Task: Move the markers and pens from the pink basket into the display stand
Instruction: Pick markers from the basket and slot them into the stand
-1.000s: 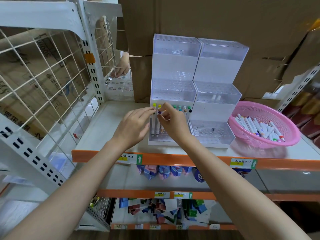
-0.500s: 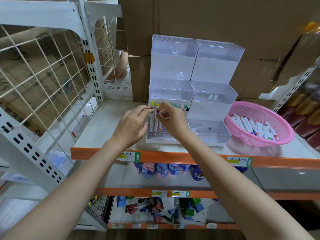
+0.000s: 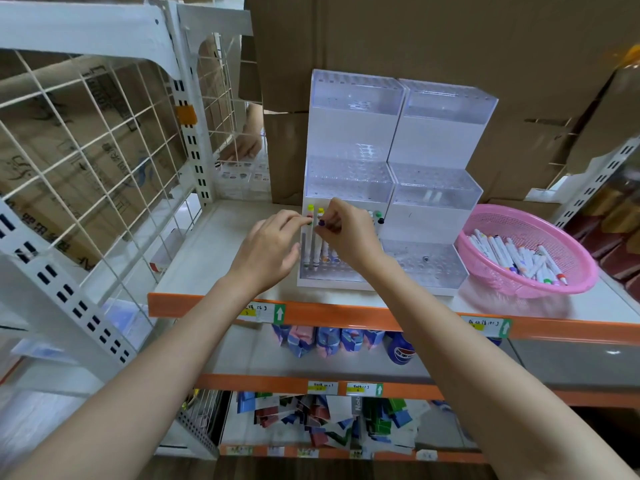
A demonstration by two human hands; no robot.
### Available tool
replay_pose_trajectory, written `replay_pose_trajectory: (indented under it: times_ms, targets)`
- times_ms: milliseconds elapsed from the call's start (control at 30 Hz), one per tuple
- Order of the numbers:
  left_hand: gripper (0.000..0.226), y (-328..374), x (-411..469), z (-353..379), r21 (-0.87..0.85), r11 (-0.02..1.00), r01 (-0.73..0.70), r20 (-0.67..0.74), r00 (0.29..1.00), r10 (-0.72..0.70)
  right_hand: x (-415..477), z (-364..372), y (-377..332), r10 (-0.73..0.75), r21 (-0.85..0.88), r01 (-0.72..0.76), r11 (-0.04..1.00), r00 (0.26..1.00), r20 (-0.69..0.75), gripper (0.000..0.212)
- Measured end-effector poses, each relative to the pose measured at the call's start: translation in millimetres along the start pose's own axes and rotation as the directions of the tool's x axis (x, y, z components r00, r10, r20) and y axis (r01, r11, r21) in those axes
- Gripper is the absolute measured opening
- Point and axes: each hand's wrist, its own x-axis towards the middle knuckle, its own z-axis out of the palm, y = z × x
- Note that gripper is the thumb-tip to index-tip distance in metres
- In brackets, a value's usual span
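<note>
Shelf (image 3: 214,258): white top, orange front edge. Cardboard boxes (image 3: 450,36) stacked behind it, 12 o'clock.

Display stand (image 3: 433,188): clear, stepped, three tiers, two columns, mid-shelf.

Pink basket (image 3: 581,268): at 3 o'clock of the stand, just beside it. Loose markers (image 3: 512,258) lie inside.

Right hand (image 3: 349,237): over the stand's lowest left tier, thumb and fingers curled, pinching the purple-capped marker (image 3: 321,224) at its top. Marker upright, among a row of standing markers (image 3: 317,251) in that tier.

Left hand (image 3: 266,251): 9 o'clock of the right hand. Fingers nearly straight, close together, tips touching caps at the tier's left end; thumb held apart.
</note>
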Motion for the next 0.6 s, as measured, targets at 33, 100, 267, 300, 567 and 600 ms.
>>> replay_pose_trajectory:
  times_ms: [33, 100, 267, 300, 567, 600]
  targets:
    - [0.047, 0.1, 0.3, 0.2, -0.001, 1.000, -0.001, 0.001, 1.000, 0.001, 0.7, 0.5, 0.1, 0.004, 0.007, -0.004, 1.000, 1.000, 0.002, 0.018]
    - [0.047, 0.2, 1.1, 0.7, -0.003, 1.000, 0.001, 0.003, 1.000, -0.001, 1.1, 1.4, 0.3, 0.006, 0.014, -0.006, 1.000, 1.000, 0.006, 0.017]
    - [0.045, 0.6, 2.3, 1.0, -0.009, 1.000, 0.012, 0.003, 1.000, -0.012, 0.1, 2.3, 1.5, 0.017, 0.017, -0.017, 1.000, 1.000, 0.024, 0.010]
    - [0.044, 1.0, 2.5, 1.1, -0.014, 1.000, 0.016, 0.001, 1.000, -0.016, -0.1, 1.9, 1.5, 0.017, 0.018, -0.018, 1.000, 1.000, 0.026, 0.010]
    - [0.040, 1.8, 7.0, 0.2, -0.033, 0.999, 0.028, -0.009, 1.000, -0.029, -9.8, -7.2, 6.7, -0.009, 0.054, 0.003, 0.999, 0.995, 0.103, 0.024]
    - [0.042, 2.1, 7.9, 0.0, -0.037, 0.999, 0.027, -0.013, 1.000, -0.027, -12.6, -8.1, 8.7, -0.029, 0.049, 0.027, 0.998, 0.998, 0.049, 0.022]
